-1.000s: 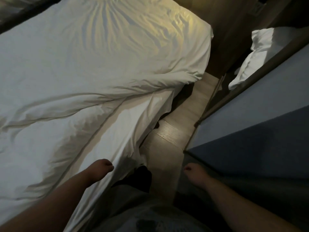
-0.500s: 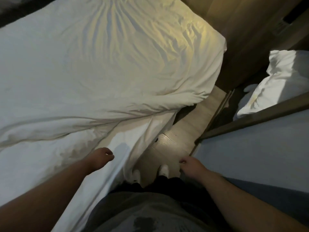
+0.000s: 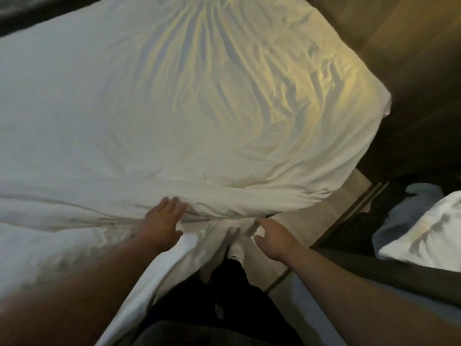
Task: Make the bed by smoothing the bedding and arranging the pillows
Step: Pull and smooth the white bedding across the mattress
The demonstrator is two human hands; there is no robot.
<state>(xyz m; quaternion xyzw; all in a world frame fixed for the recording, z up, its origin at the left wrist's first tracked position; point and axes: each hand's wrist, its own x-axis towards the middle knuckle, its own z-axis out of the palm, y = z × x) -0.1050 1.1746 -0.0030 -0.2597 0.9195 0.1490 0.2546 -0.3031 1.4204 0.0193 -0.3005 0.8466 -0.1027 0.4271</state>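
Duvet [image 3: 199, 108], white and heavily creased, spreads wide beyond the fingertips of the left hand [image 3: 163, 221] and the right hand [image 3: 272, 239]. Its near edge is bunched into a long ridge [image 3: 224, 203] that runs across directly under the left fingertips. It is judged soft, light and limp: it should follow a pull without resistance, but will carry its folds along unless taken at the hem and drawn taut. Bottom sheet [image 3: 179, 260] lies exposed on the wrist side of the left fingers and hangs down between the two hands. Pillow [image 3: 424, 236], white, sits well apart to the right of the right fingers; it is judged light and squashy, best lifted by its ends. The left hand rests flat on the ridge, fingers [image 3: 172, 204] straight and slightly spread, gripping nothing. The right hand's fingers [image 3: 264, 223] are half curled at the hanging cloth edge; whether they pinch it cannot be told.
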